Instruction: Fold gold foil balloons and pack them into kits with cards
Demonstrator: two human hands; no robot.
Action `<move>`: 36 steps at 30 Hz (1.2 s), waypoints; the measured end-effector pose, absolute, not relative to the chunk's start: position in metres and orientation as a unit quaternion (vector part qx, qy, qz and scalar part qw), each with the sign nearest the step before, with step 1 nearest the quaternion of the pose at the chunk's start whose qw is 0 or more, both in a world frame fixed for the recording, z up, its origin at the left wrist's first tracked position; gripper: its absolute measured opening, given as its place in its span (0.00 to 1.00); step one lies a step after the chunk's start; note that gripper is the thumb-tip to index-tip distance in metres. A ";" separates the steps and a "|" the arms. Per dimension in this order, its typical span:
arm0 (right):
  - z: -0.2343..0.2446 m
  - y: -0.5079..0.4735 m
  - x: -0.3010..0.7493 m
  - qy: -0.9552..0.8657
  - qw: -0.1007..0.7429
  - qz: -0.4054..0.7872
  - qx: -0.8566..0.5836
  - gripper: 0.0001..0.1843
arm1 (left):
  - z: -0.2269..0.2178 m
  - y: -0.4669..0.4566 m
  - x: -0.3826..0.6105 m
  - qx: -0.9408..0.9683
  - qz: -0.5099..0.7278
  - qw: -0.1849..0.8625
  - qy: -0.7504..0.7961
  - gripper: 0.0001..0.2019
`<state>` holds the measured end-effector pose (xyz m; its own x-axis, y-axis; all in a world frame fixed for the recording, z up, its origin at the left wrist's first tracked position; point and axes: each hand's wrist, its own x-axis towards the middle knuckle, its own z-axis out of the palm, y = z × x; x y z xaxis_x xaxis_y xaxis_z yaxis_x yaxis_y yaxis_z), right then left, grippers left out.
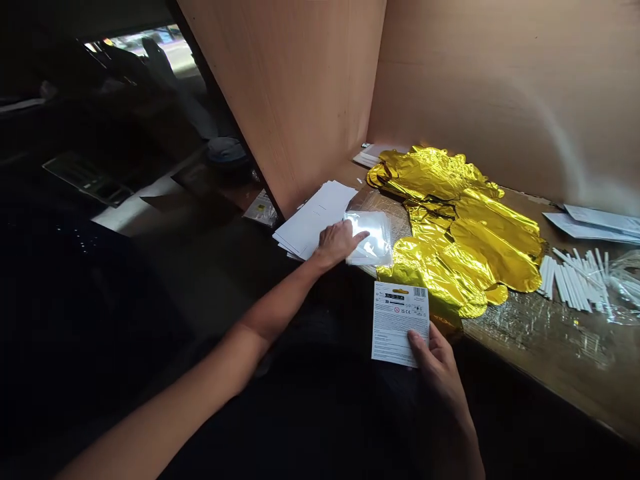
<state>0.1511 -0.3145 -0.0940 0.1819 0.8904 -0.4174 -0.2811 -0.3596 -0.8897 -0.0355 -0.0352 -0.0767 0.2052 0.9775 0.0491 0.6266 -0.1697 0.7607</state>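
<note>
My right hand [437, 353] grips a white printed backing card [399, 323] at its lower right corner, thumb on the face. The card has a hang slot, a barcode and small print, and is held upright in front of the table edge. My left hand [337, 243] reaches to a stack of clear plastic bags [375, 250], touching its left part. The thumb points out over the shiny top bag while the other fingers curl and are partly hidden. Beside this hand lies a stack of white paper sheets [320, 217].
Gold foil balloons [450, 227] lie piled on the table [540, 353]. White sticks [573, 283], clear plastic wrapping [625, 283] and flat white packets [595, 223] sit to the right. Wooden panels [310, 87] rise at the left and back. The left side is dark.
</note>
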 end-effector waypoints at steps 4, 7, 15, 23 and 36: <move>-0.096 -0.308 0.156 -0.294 0.495 0.573 -0.583 0.27 | -0.068 0.023 -0.025 0.689 0.150 0.339 0.622 0.23; -0.097 -0.304 0.157 -0.312 0.498 0.560 -0.584 0.27 | -0.060 0.044 -0.021 0.685 0.108 0.363 0.622 0.21; -0.092 -0.310 0.159 -0.307 0.524 0.543 -0.580 0.24 | -0.051 0.039 -0.063 0.623 0.187 0.493 0.578 0.20; -0.092 -0.312 0.151 -0.260 0.488 0.664 -0.504 0.31 | -0.095 -0.063 -0.052 0.426 0.412 0.627 0.505 0.18; -0.104 -0.306 0.134 -0.233 0.484 0.640 -0.550 0.26 | -0.093 -0.139 -0.055 0.334 0.254 0.813 0.405 0.17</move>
